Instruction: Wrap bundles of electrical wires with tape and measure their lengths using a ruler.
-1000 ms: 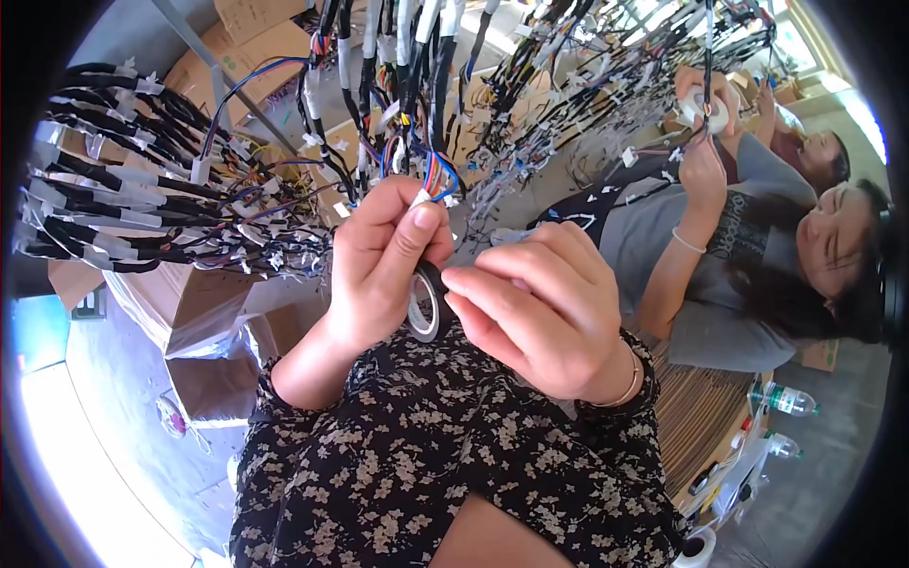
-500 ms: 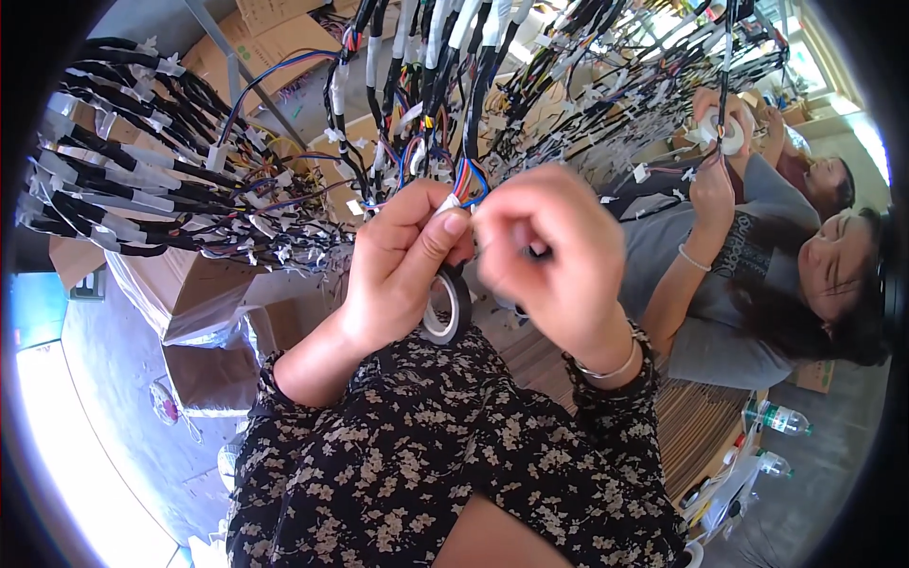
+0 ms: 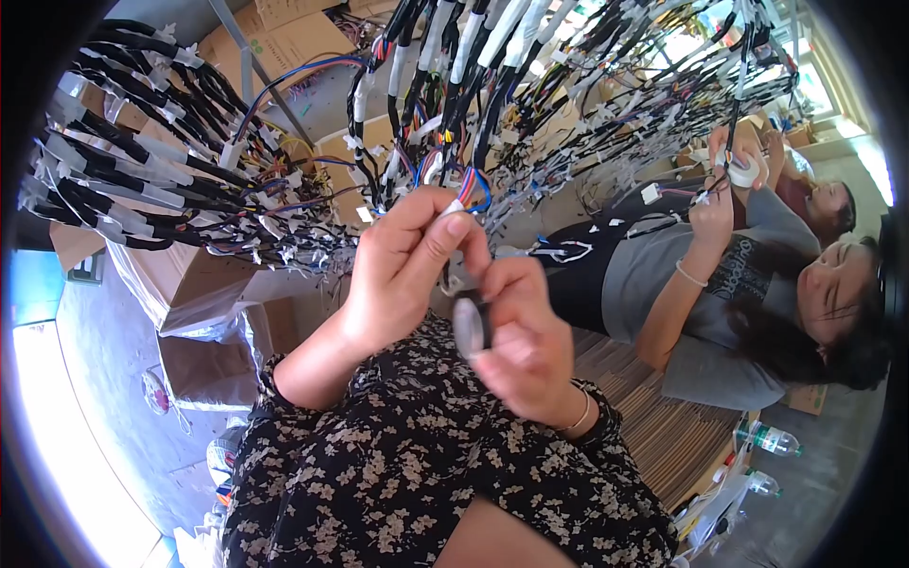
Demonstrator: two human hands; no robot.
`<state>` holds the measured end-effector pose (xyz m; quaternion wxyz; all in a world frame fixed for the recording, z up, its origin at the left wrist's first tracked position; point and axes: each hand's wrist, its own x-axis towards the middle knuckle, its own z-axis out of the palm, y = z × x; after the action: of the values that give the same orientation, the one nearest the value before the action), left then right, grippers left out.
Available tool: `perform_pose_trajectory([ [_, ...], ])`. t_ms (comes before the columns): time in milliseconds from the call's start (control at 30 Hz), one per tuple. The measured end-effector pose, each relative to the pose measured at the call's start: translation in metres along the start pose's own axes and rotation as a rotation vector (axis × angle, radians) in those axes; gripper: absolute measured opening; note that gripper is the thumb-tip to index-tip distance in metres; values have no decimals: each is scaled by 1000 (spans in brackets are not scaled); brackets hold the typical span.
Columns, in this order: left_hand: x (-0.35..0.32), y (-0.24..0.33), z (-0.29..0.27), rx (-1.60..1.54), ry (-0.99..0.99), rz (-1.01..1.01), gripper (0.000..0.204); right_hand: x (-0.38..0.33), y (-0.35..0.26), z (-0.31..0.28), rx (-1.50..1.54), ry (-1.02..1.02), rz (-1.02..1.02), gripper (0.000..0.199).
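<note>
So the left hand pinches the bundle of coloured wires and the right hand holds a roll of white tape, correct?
Not quite. The head view shows the left hand pinching the bundle of coloured wires, but the roll in the right hand is a dark roll of tape, not white.

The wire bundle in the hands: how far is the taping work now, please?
Done: many hanging harness branches already carry black wrap and white tags. In hand: the left hand pinches a wire bundle with coloured ends, and the right hand holds a tape roll just below it. Left: this bundle's red, blue and orange wires are bare, so its wrap looks barely begun. How many other branches remain I cannot tell.
</note>
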<state>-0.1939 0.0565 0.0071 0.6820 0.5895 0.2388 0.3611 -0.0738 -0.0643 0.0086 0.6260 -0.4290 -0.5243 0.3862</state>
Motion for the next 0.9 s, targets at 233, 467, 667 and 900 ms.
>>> perform_pose_trajectory([
  [233, -7, 17, -9, 321, 8, -8, 17, 31, 35, -28, -42, -437, 230, 18],
  [467, -18, 40, 1, 492, -8, 93, 14, 79, 50, -10, -570, -275, -218, 34],
  [667, -26, 50, 4, 435, 11, 57, 15, 91, 30, -20, -174, -181, -125, 22],
  [900, -30, 46, 2, 341, 15, -34, 13, 96, 25, -24, 421, -303, 106, 53],
])
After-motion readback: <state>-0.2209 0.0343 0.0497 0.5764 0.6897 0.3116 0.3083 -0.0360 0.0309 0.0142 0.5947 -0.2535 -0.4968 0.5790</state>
